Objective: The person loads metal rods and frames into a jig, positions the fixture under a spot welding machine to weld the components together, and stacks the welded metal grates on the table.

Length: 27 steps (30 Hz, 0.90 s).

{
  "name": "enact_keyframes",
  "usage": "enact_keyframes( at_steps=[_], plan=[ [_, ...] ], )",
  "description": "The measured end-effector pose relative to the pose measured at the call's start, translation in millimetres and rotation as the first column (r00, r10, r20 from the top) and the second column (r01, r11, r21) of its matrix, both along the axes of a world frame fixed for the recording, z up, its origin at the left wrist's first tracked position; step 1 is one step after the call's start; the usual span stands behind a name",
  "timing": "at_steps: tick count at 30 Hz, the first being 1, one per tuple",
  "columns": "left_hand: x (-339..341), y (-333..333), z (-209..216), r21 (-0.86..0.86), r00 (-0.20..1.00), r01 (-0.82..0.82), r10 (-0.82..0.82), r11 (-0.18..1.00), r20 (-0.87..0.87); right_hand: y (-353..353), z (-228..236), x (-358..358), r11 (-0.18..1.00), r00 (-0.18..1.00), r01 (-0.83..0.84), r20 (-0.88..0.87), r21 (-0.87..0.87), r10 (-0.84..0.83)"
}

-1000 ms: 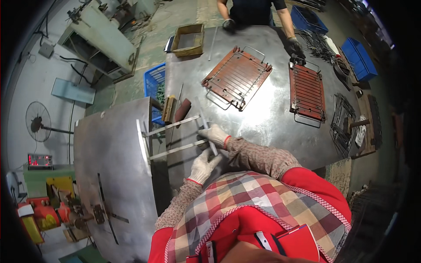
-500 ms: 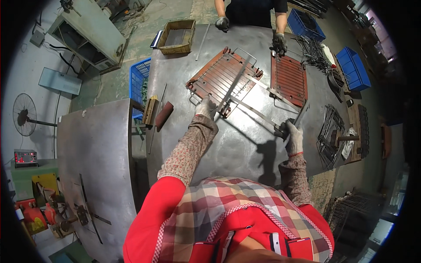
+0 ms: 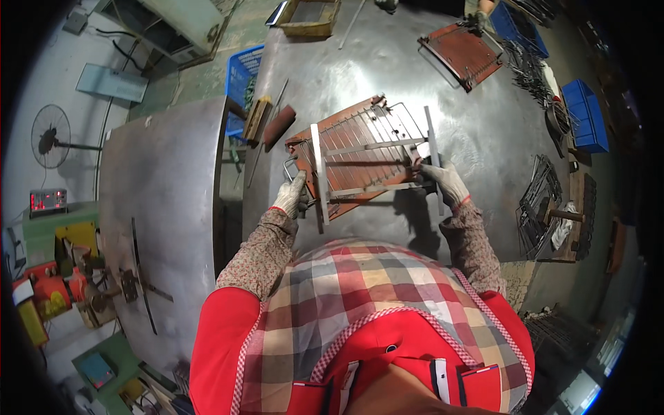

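Observation:
A ladder-shaped frame of flat metal bars (image 3: 366, 145) lies across a red-brown jig plate (image 3: 360, 200) that carries a row of thin wire rods (image 3: 360, 169). My right hand (image 3: 447, 183), in a pale glove with dark fingertips, is closed round the frame's right bar. At the jig's left edge, just under its wire handle (image 3: 288, 164), my gloved left hand (image 3: 293, 196) is closed on the plate; its fingertips are partly hidden. The frame's left bar stands just right of that hand.
Across the metal table (image 3: 387, 52), a co-worker's gloved hand (image 3: 476, 22) touches a second red-brown jig (image 3: 465, 57). Wire parts (image 3: 541, 197) lie at right, a wooden tray (image 3: 311, 29) at far left. Near the left edge are a reddish cylinder (image 3: 279, 123) and wooden block (image 3: 257, 119).
The jig has come nearer to me, and the frame has swung from slanting to lying squarely over it. My left hand has shifted from the frame to the jig's edge. The co-worker's jig has turned.

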<state>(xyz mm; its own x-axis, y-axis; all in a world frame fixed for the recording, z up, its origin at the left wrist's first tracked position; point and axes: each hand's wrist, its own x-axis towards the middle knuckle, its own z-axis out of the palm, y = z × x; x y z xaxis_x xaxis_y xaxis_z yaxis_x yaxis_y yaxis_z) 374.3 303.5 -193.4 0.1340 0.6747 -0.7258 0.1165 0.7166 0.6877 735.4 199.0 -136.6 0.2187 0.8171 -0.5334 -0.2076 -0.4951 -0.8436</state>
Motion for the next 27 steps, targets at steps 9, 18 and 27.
enact_keyframes(
  at_steps=[9, 18, 27],
  plan=[
    [-47, -46, -1, 0.085, 0.836, 0.279, -0.198, 0.957, -0.513, 17, -54, -30, 0.917, 0.731, -0.396, 0.589, -0.046, 0.345],
    [-38, -56, 1, 0.171, 0.748, 0.285, -0.107, 0.943, -0.655, 11, -71, -56, 0.917, 0.291, -0.379, 0.924, -0.126, 0.247],
    [-34, -49, -3, 0.206, 0.698, 0.335, -0.095, 0.919, -0.71, 13, -74, -95, 0.93, 0.201, -0.285, 0.935, -0.231, 0.294]
  ],
)
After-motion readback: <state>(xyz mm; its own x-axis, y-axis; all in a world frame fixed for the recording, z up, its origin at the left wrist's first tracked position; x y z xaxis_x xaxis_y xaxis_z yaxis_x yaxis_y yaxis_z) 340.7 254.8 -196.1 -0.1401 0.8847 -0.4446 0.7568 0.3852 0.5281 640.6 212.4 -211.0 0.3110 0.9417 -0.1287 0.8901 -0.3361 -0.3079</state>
